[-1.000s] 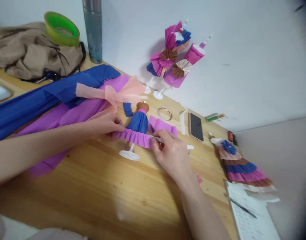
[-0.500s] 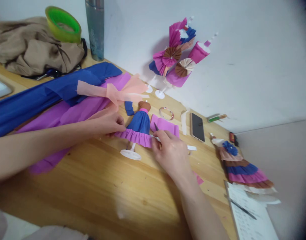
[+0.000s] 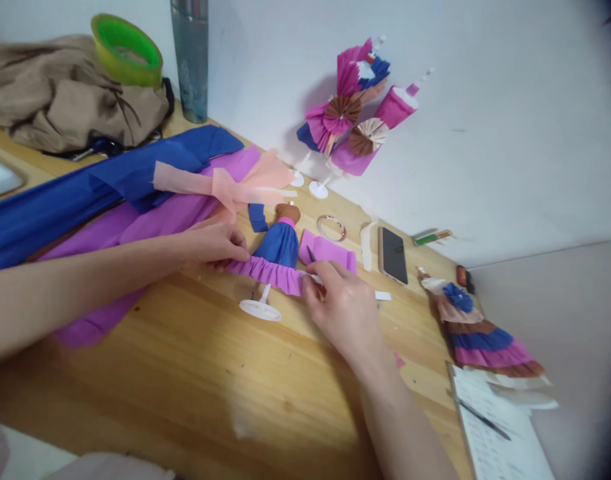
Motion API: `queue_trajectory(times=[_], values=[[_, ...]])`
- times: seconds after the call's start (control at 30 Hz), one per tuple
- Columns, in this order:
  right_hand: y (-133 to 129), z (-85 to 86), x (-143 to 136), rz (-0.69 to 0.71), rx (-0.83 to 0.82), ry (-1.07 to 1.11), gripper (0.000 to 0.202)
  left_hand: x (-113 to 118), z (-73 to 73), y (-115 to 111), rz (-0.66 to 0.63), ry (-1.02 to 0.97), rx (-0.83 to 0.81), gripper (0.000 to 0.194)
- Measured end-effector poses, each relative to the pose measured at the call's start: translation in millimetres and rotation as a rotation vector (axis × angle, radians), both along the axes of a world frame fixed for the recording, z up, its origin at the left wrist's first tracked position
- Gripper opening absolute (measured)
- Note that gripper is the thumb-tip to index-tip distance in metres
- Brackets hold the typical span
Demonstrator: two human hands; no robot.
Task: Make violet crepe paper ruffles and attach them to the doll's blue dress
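Note:
A small doll-size dress form (image 3: 288, 213) with a brown top, a pink waistband and a blue crepe-paper skirt (image 3: 276, 244) lies tilted on the table, its white round base (image 3: 260, 310) toward me. Across the skirt's lower edge runs a purple ruffled paper strip (image 3: 272, 274). My left hand (image 3: 222, 245) pinches the strip's left end. At the right end, the closed fingers of my right hand (image 3: 335, 297) grip the same strip. A dark pointed tip (image 3: 312, 254) pokes up by the right hand's fingers; the rest of that tool is hidden.
Blue (image 3: 175, 160), purple and peach crepe paper lies at left, below a tape roll (image 3: 150, 63) and a tumbler (image 3: 191, 73). A phone (image 3: 393, 255), a bracelet-like ring (image 3: 332, 227), finished paper dresses (image 3: 355, 137) and a notebook (image 3: 500, 427) with a pen surround the work.

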State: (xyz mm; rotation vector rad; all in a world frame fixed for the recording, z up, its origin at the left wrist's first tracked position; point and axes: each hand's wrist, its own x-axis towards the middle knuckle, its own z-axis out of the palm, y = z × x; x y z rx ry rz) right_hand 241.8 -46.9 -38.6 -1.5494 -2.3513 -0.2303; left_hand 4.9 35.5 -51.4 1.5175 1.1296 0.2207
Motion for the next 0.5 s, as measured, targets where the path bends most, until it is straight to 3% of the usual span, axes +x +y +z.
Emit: queue_trajectory(times=[0.23, 0.5], values=[[1, -2.1, 0, -0.022, -0.020, -0.056, 0.013, 7, 19.1, -11, 0.015, 0.164, 0.052, 0.020], [0, 0.6, 2, -0.018, -0.022, -0.047, 0.015, 6, 12.5, -13, -0.017, 0.244, 0.157, 0.023]])
